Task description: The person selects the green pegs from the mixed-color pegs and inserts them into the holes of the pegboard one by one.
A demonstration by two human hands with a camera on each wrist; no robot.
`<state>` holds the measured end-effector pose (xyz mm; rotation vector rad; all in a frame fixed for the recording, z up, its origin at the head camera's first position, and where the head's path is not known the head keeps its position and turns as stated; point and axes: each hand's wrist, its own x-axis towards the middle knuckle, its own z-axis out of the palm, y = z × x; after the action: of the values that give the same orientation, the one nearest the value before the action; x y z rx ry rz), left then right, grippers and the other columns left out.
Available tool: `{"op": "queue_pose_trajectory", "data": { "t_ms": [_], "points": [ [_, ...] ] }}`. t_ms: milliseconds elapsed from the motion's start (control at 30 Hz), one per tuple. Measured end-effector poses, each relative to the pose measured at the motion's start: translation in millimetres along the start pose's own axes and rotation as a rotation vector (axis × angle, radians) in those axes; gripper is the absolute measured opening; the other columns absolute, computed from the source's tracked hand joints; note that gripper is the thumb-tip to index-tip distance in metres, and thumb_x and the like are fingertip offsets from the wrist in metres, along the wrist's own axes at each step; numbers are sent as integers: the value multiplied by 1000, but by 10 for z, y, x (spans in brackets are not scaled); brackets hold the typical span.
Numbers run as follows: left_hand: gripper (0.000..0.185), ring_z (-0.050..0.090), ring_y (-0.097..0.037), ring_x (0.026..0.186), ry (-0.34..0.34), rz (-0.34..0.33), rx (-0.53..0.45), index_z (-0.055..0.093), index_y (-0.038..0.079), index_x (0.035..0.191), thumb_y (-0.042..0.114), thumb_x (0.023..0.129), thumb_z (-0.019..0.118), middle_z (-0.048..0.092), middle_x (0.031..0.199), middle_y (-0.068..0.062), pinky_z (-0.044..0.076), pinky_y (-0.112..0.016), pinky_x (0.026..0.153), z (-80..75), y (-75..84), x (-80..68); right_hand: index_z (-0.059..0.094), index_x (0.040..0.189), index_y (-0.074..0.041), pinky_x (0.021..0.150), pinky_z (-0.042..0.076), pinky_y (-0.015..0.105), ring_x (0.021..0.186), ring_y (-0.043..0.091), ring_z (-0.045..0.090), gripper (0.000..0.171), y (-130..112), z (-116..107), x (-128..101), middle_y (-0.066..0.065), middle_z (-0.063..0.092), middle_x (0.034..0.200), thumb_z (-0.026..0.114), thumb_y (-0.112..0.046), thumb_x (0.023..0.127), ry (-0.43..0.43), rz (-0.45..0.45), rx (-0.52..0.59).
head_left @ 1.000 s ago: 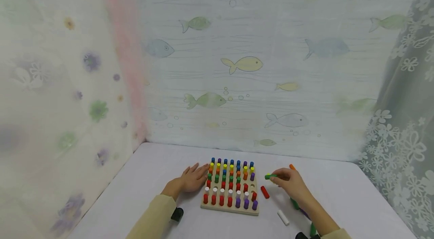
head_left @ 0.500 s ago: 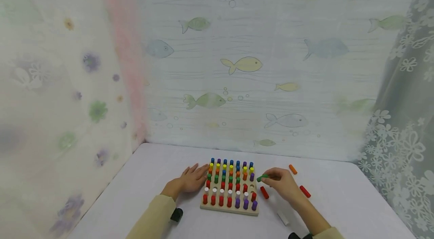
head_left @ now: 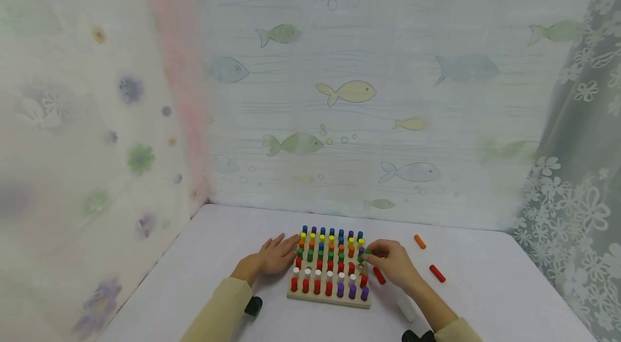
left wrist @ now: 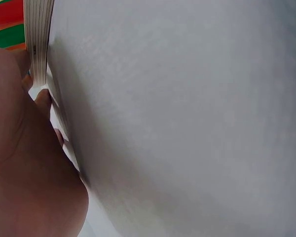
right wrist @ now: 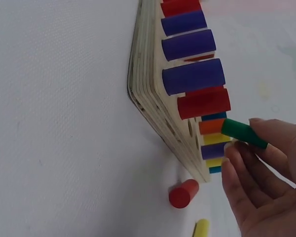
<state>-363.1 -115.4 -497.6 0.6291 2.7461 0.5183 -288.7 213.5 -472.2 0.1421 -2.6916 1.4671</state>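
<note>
A wooden pegboard (head_left: 329, 299) filled with coloured pegs lies on the white table. My left hand (head_left: 276, 255) rests flat on the table with straight fingers against the board's left edge (left wrist: 37, 44). At the board's right edge my right hand (head_left: 390, 262) pinches a green peg (head_left: 365, 254) between thumb and fingers. In the right wrist view the green peg (right wrist: 242, 133) hovers tilted over empty holes near the board's edge (right wrist: 153, 108), beside red and purple pegs.
Loose pegs lie on the table right of the board: a red peg (head_left: 379, 276) by my right hand, another red peg (head_left: 436, 273), an orange peg (head_left: 419, 241) and a white peg (head_left: 405, 307). Patterned curtains close in the table at back and sides.
My right hand has carried the green peg leftward from the open table to the board's right edge. The left hand has stayed put.
</note>
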Motion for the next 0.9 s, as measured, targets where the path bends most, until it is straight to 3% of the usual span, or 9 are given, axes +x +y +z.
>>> {"op": "queue_pose_trajectory", "data": {
  "t_ms": [233,900],
  "points": [
    [60,15,-33,157,3,1,-3,28,20,163,43,109,40,31,167,-2,8,-59,125,-10,0,1,74,100,-4,79,61,34,87,17,68,11,0,65,38,2,74,95,76,-11,92,3,-27,-35],
    [59,16,-34,157,9,5,-3,30,18,162,41,109,40,32,167,-4,8,-60,125,-5,24,-21,74,95,-8,76,58,34,81,14,64,5,-17,237,73,-2,71,87,77,-11,91,-16,-68,-104]
  ]
}}
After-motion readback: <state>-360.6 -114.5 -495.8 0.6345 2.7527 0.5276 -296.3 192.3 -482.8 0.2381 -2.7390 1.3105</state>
